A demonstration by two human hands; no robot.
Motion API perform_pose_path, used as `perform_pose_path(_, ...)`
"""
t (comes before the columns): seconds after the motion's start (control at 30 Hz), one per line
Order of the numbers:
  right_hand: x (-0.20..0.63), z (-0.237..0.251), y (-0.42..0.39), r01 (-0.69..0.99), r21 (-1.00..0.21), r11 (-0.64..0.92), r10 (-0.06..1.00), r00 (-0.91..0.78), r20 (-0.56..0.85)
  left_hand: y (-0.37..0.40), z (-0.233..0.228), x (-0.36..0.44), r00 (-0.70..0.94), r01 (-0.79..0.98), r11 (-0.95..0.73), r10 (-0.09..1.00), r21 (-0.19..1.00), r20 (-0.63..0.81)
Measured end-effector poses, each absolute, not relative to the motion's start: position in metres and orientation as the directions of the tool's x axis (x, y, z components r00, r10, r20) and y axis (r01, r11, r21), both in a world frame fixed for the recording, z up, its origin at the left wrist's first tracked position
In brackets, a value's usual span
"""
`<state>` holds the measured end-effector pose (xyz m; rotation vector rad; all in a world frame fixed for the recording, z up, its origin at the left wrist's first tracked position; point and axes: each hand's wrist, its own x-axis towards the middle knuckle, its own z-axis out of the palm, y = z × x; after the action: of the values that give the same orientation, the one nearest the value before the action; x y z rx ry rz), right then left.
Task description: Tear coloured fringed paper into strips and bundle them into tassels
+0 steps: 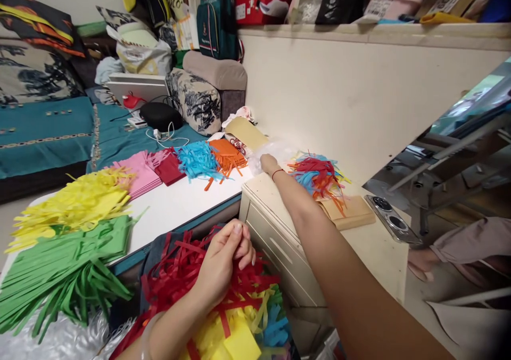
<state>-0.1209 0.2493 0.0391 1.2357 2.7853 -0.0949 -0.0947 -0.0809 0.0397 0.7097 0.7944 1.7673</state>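
My right hand (270,164) stretches forward to the corner of the cream cabinet, its fingers closed at the edge of a clear plastic bag (279,151). Its fingertips are mostly hidden behind the knuckles. Nearer to me, my left hand (229,256) is held up with thumb and fingers pinched together; what is between them, if anything, does not show. Below it, red fringed paper strips (179,264) and yellow paper (239,336) lie over my lap. Beside the bag sits a mixed bunch of red, blue and orange strips (315,173).
A white table (155,211) at left carries green fringed paper (80,264), yellow (75,203), pink (138,176), blue (198,159) and orange (227,155) stacks. The cabinet top holds brown envelopes (351,212) and a phone (393,219). Another person's leg (467,243) is at right.
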Motion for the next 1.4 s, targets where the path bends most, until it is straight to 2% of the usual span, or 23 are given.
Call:
perform_pose_path(0.2,-0.125,0.037,0.257,0.808,-0.198,0.554,0.823,-0.567,-0.012,-0.076,0.04,-0.093,-0.248,-0.539,-0.225,0.963,0.812,0.103)
perform_pose_path(0.3,-0.119,0.055,0.25,0.787,-0.329,0.522,0.847,-0.525,0.09,-0.078,0.04,-0.095,-0.283,-0.445,-0.24,0.952,0.863,0.119)
perform_pose_path(0.4,-0.102,0.078,0.223,0.693,-0.475,0.542,0.832,-0.523,0.186,-0.081,0.039,-0.1,-0.356,-0.288,-0.267,0.921,0.92,0.156)
perform_pose_path(0.53,-0.048,0.095,0.142,0.428,-0.67,0.607,0.718,-0.657,0.231,-0.086,0.043,-0.099,-0.428,-0.038,-0.281,0.872,0.959,0.239)
perform_pose_path(0.57,-0.03,0.096,0.116,0.21,-0.812,0.545,0.637,-0.733,0.238,-0.088,0.045,-0.097,-0.434,0.022,-0.279,0.863,0.96,0.261)
perform_pose_path(0.6,-0.012,0.095,0.09,0.034,-0.903,0.429,0.573,-0.782,0.243,-0.09,0.047,-0.094,-0.431,0.078,-0.278,0.856,0.957,0.284)
perform_pose_path(0.63,0.005,0.094,0.066,-0.072,-0.945,0.319,0.547,-0.8,0.246,-0.092,0.049,-0.09,-0.421,0.133,-0.283,0.852,0.95,0.312)
perform_pose_path(0.77,0.048,0.089,0.003,-0.298,-0.95,0.09,0.591,-0.752,0.292,-0.1,0.058,-0.07,-0.33,0.348,-0.342,0.827,0.873,0.456)
perform_pose_path(0.9,0.058,0.086,-0.016,-0.404,-0.914,0.027,0.642,-0.694,0.325,-0.106,0.065,-0.056,-0.259,0.513,-0.396,0.775,0.762,0.577)
perform_pose_path(1.17,0.061,0.084,-0.021,-0.459,-0.884,0.084,0.67,-0.631,0.391,-0.111,0.072,-0.051,-0.16,0.724,-0.399,0.698,0.564,0.698)
perform_pose_path(1.4,0.069,0.092,-0.017,-0.351,-0.866,0.356,0.625,-0.6,0.5,-0.109,0.072,-0.055,-0.031,0.933,-0.247,0.673,0.263,0.739)
